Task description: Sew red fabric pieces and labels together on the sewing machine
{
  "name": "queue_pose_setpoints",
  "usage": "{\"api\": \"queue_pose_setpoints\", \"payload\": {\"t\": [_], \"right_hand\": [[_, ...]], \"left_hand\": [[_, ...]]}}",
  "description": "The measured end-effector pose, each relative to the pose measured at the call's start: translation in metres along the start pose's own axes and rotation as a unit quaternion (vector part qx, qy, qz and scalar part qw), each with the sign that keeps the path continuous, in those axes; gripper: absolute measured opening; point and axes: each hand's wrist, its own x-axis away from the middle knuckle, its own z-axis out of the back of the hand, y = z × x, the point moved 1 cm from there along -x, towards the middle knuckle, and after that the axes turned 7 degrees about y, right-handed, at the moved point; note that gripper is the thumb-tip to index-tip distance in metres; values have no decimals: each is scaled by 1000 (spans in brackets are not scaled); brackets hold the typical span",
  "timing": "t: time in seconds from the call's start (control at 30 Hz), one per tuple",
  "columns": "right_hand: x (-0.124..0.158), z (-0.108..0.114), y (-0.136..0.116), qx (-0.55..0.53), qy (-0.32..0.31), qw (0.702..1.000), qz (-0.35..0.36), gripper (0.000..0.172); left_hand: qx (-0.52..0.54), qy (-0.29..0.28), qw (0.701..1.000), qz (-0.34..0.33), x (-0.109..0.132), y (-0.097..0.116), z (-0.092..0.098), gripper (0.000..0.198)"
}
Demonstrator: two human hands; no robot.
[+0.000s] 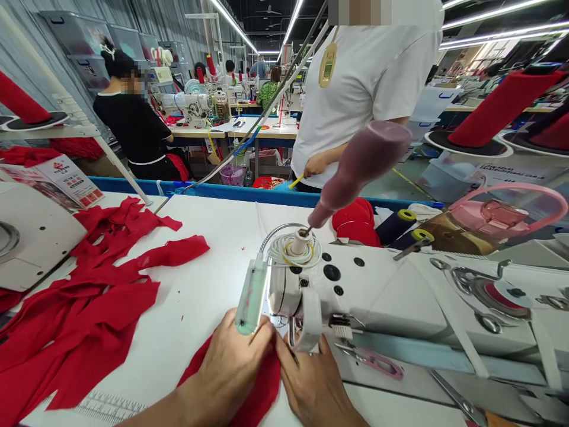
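Note:
My left hand (237,359) is closed on a piece of red fabric (263,394), its knuckles up and its fingertips hidden from view. The fabric lies on the white table, left of the sewing machine's needle area. Partly in front of that hand hangs a greenish clear lamp (251,296) on a bendable metal neck. My right hand (313,379) rests low under the sewing machine head (377,290), touching the fabric's right edge. Its fingers are stretched forward and apart around the presser foot area; the machine hides the fingertips.
Red fabric strips (93,302) lie at left. A pink-handled screwdriver (364,169) stands on the machine. Thread snips (382,363) and scissors (460,397) lie at right, below a pink-lidded bottle (502,213). A person in a white shirt (355,89) stands across the table.

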Motion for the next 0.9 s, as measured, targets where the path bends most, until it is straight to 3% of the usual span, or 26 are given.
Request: {"api": "queue_pose_setpoints", "payload": {"t": [0.13,0.3,0.9], "right_hand": [[5,-1,0,-3,-4,1000,-7,42],[1,4,-2,-5,-9,1000,-17,42],[-3,3,10,60,-37,997,-30,47]], "left_hand": [[-39,49,996,-60,27,5,-11,25],[-42,29,997,-53,43,-4,-15,26],[-40,-29,996,-76,20,-13,-14,28]]}}
